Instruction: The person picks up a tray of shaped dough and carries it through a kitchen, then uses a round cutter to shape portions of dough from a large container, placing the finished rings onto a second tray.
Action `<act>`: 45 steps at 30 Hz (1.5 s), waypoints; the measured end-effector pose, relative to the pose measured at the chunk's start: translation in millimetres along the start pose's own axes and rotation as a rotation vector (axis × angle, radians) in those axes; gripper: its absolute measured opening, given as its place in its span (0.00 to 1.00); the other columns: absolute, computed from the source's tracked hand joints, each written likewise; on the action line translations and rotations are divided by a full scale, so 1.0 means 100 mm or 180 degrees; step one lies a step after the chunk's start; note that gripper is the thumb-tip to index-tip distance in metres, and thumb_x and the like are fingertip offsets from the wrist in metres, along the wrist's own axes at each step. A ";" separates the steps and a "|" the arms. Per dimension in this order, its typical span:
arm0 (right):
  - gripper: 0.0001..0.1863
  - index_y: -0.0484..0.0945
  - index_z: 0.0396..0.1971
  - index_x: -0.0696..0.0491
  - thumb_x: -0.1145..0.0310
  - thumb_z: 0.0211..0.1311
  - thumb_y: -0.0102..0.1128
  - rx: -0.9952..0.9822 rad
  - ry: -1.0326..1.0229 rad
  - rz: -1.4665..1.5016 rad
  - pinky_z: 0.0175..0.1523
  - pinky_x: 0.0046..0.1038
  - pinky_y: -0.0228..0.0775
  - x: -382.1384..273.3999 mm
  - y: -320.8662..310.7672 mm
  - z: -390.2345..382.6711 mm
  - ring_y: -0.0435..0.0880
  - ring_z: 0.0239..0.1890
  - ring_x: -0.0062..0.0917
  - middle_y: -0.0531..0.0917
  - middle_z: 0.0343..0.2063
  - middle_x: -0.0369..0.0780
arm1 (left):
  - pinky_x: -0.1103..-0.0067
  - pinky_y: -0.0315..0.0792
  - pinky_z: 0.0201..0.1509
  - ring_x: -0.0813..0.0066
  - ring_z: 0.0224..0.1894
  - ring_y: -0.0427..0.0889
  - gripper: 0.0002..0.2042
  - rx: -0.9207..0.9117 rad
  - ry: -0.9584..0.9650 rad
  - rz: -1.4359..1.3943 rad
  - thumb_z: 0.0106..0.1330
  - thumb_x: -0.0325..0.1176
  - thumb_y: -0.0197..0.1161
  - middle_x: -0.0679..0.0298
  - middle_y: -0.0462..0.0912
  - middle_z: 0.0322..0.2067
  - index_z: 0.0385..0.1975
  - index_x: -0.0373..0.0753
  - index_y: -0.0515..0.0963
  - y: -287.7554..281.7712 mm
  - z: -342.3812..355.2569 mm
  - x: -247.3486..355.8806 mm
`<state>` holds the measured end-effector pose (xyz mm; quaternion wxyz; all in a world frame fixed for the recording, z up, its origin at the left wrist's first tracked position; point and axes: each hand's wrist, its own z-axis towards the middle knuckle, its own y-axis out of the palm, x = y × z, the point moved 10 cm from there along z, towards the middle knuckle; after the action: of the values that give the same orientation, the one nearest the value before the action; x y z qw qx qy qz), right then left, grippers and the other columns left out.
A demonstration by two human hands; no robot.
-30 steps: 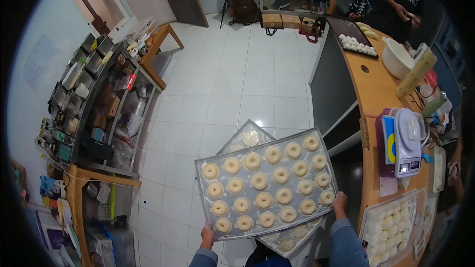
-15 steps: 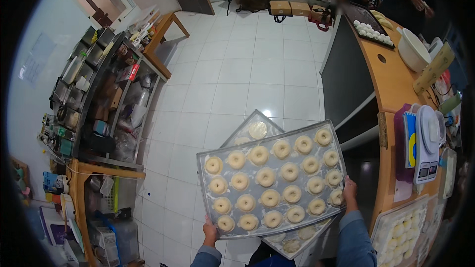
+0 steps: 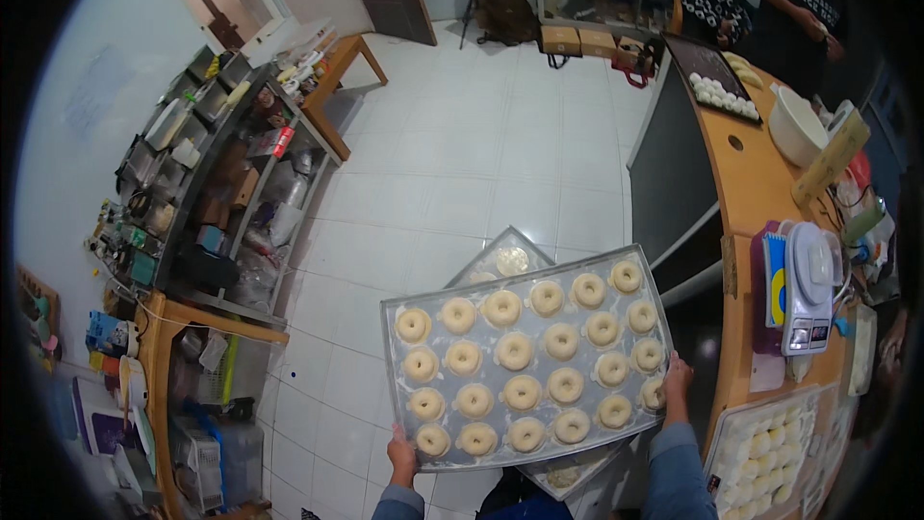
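My left hand point(image 3: 402, 448) grips the lower left edge of a large metal tray point(image 3: 387, 323), and my right hand point(image 3: 677, 376) holds its right edge. Rows of pale ring-shaped dough pieces point(image 3: 515, 350) cover the tray, several with small holes in the middle. A second tray point(image 3: 471, 267) shows underneath at a different angle, its corners sticking out at the far side and near side, with a flat round piece point(image 3: 512, 260) on it. Whether this lower tray rests on anything is hidden.
A wooden counter point(image 3: 731, 173) at right bears dough trays point(image 3: 770, 424), a scale point(image 3: 807, 289) and a bowl point(image 3: 794, 130); two people point(image 3: 794, 10) are beyond it. Cluttered shelving point(image 3: 221, 221) and a wooden bench point(image 3: 327, 116) line the left. Boxes point(image 3: 577, 43) lie on the tiled floor point(image 3: 481, 135) ahead.
The room has shifted slightly rightward in the view. Both trays and my right hand sit a little further right in the picture than a second ago; both hands keep their hold.
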<state>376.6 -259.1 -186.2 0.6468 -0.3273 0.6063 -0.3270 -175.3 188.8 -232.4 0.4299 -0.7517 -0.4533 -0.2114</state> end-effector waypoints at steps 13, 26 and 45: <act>0.25 0.77 0.25 0.62 0.52 0.59 0.44 -0.0586 0.0466 -0.0030 0.37 0.42 0.64 -2.08 -0.93 -1.01 0.75 0.31 0.50 0.78 0.26 0.54 | 0.68 0.66 0.43 0.53 0.36 0.76 0.37 0.0592 -0.0131 -0.0313 0.62 0.59 0.35 0.43 0.77 0.31 0.32 0.22 0.75 -2.41 -0.36 0.33; 0.21 0.76 0.24 0.65 0.58 0.57 0.48 -0.0675 -0.0334 0.0664 0.33 0.37 0.62 -3.64 -0.36 -1.81 0.76 0.25 0.40 0.77 0.20 0.52 | 0.69 0.65 0.44 0.52 0.40 0.75 0.37 0.0462 -0.0088 -0.0197 0.61 0.60 0.35 0.42 0.77 0.35 0.36 0.22 0.73 -4.42 0.07 1.43; 0.21 0.75 0.19 0.64 0.58 0.57 0.51 -0.0425 0.0296 0.0624 0.30 0.38 0.62 -6.15 0.52 -1.14 0.72 0.18 0.38 0.75 0.14 0.48 | 0.73 0.64 0.49 0.58 0.45 0.73 0.38 0.0602 0.0194 -0.0414 0.60 0.61 0.38 0.46 0.75 0.42 0.42 0.24 0.72 -4.46 2.18 3.60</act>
<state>232.8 272.3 116.0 0.6236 -0.2933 0.6851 -0.2360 -396.2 649.7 107.1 0.4979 -0.6700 -0.5057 -0.2179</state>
